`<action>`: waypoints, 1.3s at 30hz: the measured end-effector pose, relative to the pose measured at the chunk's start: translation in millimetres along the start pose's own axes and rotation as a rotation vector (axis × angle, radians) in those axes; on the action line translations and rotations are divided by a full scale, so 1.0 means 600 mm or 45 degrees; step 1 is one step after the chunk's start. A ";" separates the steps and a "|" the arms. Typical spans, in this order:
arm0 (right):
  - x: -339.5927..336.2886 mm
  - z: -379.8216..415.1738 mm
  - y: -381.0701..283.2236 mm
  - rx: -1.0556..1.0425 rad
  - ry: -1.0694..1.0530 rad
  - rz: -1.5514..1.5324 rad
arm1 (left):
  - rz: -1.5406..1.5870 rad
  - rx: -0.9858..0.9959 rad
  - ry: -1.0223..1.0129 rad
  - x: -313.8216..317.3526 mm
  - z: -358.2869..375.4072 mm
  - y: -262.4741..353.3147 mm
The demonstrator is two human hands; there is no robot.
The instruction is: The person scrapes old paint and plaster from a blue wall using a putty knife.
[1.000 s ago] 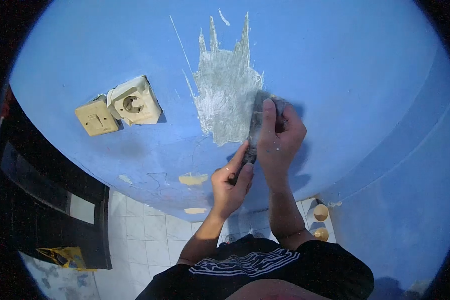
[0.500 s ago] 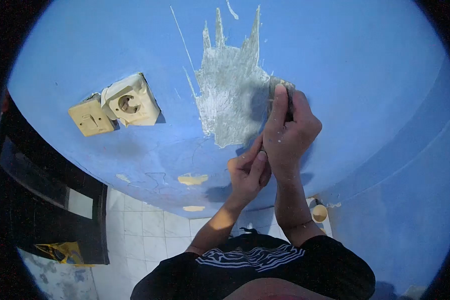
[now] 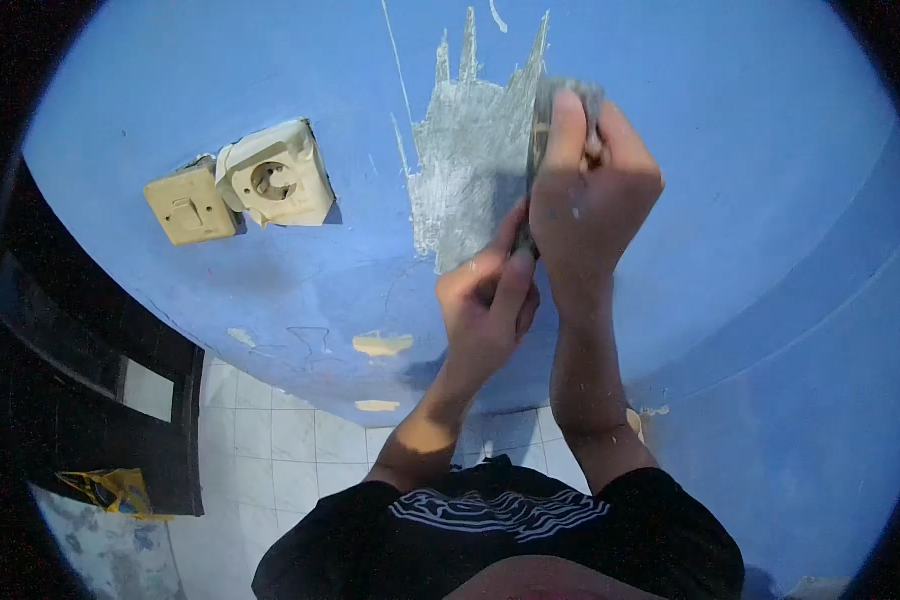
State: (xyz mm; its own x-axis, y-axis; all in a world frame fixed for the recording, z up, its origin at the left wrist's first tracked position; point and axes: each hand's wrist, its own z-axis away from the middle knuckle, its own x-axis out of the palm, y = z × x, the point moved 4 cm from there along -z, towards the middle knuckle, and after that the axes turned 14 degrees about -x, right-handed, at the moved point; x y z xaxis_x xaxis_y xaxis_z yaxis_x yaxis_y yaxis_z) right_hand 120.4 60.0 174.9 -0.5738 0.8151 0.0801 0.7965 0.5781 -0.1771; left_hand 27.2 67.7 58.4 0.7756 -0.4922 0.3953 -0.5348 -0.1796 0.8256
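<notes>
Against the blue wall (image 3: 730, 150), my right hand (image 3: 595, 205) grips the upper end of a flat, grey-smeared scraper (image 3: 588, 93), thumb laid along its face. Lower down, my left hand (image 3: 482, 305) pinches the dark lower end of what looks like the same tool between thumb and fingers. Much of the tool is hidden behind both hands. Its left edge lies along the right side of a rough grey-white patch (image 3: 470, 150) with jagged spikes at its top. Both hands are closed.
Left of the patch are a wall socket (image 3: 305, 200) and a yellowed light switch (image 3: 208, 228). Paint has chipped off lower down (image 3: 382, 345). Below are white floor tiles (image 3: 290, 440), a dark wooden frame (image 3: 80, 350) and a yellow plastic bag (image 3: 120, 490).
Both hands have moved upward with the tool along the patch's right edge. The camera view has shifted slightly, moving the patch, socket and switch up and right in view.
</notes>
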 end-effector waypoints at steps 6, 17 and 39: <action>-0.005 0.125 0.015 0.573 0.132 -0.561 | -0.457 -0.146 0.153 -0.037 0.115 0.020; 0.052 0.153 0.037 1.092 0.093 -1.166 | -1.053 0.013 0.353 -0.023 0.083 0.078; 0.058 0.124 0.017 1.316 0.356 -1.254 | -1.284 0.072 0.413 0.003 0.097 0.120</action>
State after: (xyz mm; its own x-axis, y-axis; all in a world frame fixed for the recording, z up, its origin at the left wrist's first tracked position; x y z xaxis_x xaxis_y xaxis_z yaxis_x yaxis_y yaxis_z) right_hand 94.2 91.3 102.7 -0.6442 0.1627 0.7473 -0.4496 0.7099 -0.5421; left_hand -29.3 4.1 95.0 0.9172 0.1561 -0.3665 0.3974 -0.4218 0.8149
